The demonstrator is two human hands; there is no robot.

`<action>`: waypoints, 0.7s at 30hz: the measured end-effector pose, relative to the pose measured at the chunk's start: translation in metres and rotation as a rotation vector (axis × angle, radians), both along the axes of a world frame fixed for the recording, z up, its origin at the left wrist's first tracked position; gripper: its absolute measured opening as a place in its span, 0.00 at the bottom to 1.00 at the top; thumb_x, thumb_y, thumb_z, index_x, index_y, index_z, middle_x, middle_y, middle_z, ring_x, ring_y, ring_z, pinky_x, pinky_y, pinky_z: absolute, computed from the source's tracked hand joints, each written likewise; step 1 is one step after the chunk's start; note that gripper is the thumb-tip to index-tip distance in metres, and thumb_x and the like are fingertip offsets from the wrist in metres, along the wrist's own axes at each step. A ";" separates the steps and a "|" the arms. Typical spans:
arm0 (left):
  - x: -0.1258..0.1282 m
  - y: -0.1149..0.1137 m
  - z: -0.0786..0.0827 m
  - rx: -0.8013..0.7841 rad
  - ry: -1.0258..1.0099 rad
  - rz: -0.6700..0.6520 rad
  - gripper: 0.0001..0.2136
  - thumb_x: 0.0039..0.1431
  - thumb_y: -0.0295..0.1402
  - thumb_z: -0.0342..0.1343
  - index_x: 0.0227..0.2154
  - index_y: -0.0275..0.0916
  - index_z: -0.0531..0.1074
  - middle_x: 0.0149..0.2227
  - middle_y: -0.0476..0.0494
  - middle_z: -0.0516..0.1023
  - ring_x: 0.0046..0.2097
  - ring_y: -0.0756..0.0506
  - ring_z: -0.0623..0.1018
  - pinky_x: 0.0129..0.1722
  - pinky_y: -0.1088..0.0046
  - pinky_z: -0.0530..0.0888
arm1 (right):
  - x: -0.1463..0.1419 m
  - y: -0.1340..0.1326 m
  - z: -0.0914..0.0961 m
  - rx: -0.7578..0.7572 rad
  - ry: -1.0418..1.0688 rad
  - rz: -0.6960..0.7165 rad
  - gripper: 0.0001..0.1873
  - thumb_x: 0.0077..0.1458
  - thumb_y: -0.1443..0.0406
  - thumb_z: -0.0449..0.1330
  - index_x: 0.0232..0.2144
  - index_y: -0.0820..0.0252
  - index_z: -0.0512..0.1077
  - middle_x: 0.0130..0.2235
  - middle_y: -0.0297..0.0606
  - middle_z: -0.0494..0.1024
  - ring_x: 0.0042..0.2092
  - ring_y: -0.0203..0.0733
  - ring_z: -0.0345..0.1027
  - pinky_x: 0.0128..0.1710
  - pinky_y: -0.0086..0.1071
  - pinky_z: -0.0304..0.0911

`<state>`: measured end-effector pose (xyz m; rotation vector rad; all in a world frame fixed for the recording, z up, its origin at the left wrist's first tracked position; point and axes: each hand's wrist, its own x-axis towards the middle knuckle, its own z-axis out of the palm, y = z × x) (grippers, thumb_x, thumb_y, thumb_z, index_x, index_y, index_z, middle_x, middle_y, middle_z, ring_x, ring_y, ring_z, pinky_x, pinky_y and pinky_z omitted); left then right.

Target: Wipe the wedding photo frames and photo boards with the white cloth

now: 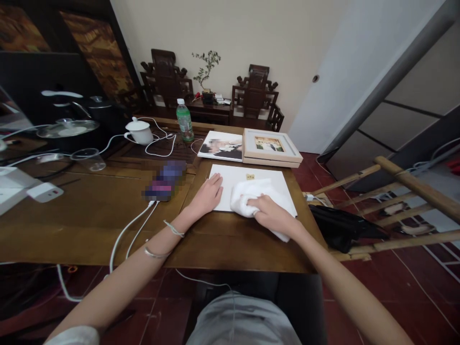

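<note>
"Head view: how are the fingers set?"

"A white cloth (242, 197) is gripped in a bunch by the right hand (272, 214), fingers curled into it. The left hand (207, 196) is laid flat, fingers extended, nothing held."

"Where is the cloth, and why is that flat hand there?"

"The cloth is rested on a white board (230, 176), just below a yellow label (250, 177). The board's left edge is covered by the flat palm, probably so that sliding is prevented."

"And farther out?"

"Beyond the board, a photo panel (219, 147) and a framed picture (272, 146) are set side by side on the table (223, 245), perhaps so that room is left in front. Leftward, a phone (164, 184) is seen, apparently plugged into a cable (119, 238)."
</note>
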<state>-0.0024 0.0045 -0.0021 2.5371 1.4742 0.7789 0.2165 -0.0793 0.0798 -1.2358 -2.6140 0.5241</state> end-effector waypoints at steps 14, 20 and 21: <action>-0.001 0.001 0.001 -0.027 0.009 -0.009 0.19 0.63 0.30 0.40 0.54 0.28 0.62 0.60 0.30 0.61 0.63 0.39 0.58 0.61 0.58 0.58 | -0.013 0.110 -0.005 0.126 0.074 -0.239 0.12 0.46 0.73 0.45 0.26 0.60 0.68 0.33 0.41 0.76 0.36 0.46 0.64 0.39 0.33 0.54; 0.000 -0.001 0.002 -0.017 0.014 -0.012 0.19 0.63 0.30 0.40 0.54 0.28 0.62 0.60 0.30 0.61 0.63 0.39 0.59 0.61 0.58 0.58 | -0.015 0.072 -0.006 0.116 0.017 -0.163 0.12 0.41 0.74 0.46 0.25 0.59 0.66 0.28 0.38 0.73 0.32 0.44 0.64 0.41 0.34 0.54; 0.000 -0.001 0.002 -0.016 0.015 -0.008 0.19 0.63 0.30 0.40 0.54 0.28 0.61 0.60 0.29 0.61 0.63 0.39 0.59 0.61 0.58 0.59 | -0.014 0.062 -0.005 0.104 0.008 -0.143 0.12 0.40 0.75 0.46 0.25 0.59 0.65 0.27 0.38 0.72 0.32 0.43 0.64 0.41 0.34 0.54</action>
